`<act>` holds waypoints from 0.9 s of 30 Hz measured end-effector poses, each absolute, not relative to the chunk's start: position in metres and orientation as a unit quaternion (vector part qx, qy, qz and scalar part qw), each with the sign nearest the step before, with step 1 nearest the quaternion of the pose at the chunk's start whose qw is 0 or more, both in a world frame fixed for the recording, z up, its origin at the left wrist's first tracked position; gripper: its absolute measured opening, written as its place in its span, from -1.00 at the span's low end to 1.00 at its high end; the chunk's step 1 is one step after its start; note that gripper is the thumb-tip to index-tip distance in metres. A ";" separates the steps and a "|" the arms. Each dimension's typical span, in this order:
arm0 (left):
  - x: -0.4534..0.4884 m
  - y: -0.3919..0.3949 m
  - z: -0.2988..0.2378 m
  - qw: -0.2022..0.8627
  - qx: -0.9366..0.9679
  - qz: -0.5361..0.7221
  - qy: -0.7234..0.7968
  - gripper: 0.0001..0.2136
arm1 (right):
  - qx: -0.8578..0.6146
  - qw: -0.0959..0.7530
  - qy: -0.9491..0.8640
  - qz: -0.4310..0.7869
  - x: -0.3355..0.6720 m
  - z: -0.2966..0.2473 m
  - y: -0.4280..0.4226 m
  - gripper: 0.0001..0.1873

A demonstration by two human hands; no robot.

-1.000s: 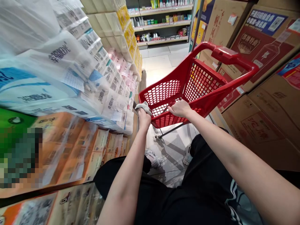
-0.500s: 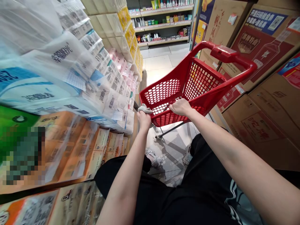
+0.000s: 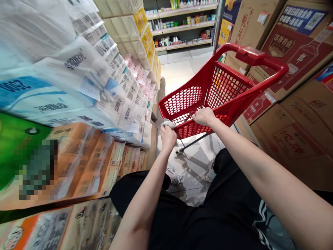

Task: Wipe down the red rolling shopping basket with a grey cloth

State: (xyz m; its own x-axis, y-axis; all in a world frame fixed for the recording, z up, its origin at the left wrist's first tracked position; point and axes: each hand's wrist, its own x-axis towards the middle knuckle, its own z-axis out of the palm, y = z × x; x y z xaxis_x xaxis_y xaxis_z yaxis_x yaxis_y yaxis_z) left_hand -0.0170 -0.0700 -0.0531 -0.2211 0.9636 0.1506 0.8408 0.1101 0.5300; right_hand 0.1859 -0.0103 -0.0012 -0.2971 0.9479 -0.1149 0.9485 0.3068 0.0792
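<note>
Grip of the left hand (image 3: 168,136) is clenched around a pale cloth (image 3: 168,123), pressing it onto the near left corner of the red basket (image 3: 186,100). The grip of the right hand (image 3: 204,116) is closed over the same near rim, just right of the cloth, with the fingers curled toward the mesh.

Stacked paper packs (image 3: 78,86) fill the shelving left of the basket, close to its left wall. Cardboard boxes (image 3: 293,45) stand right of the basket, beside its raised handle (image 3: 251,55). The basket sits on a thin frame with a small wheel (image 3: 179,151) showing under its near edge, above the tiled floor (image 3: 179,69).

Rubbing that rim well seems to depend mostly on the right hand. A basket on wheels would likely roll away from the cloth unless that hold is firm and pulls slightly back. Short strokes along the rim, with the cloth bunched under the palm, should stop loose corners catching in the mesh. The left elbow has little room beside the packs, so small wrist moves look safer than wide sweeps.
</note>
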 end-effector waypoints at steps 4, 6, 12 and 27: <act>-0.011 -0.095 -0.056 0.091 0.649 0.320 0.685 -0.82 | 0.606 0.043 0.794 0.010 0.189 -0.001 -0.009 -0.42; -0.011 -0.103 -0.059 0.084 0.654 0.352 0.664 -0.77 | 0.607 0.047 0.793 0.009 0.190 -0.001 -0.009 -0.42; -0.010 -0.101 -0.060 0.018 0.733 0.340 0.589 -0.71 | 0.602 0.039 0.798 0.018 0.189 -0.003 -0.008 -0.41; -0.014 -0.048 -0.041 -0.016 0.835 0.101 0.541 -0.84 | 0.629 0.037 0.776 -0.014 0.183 -0.009 0.006 -0.42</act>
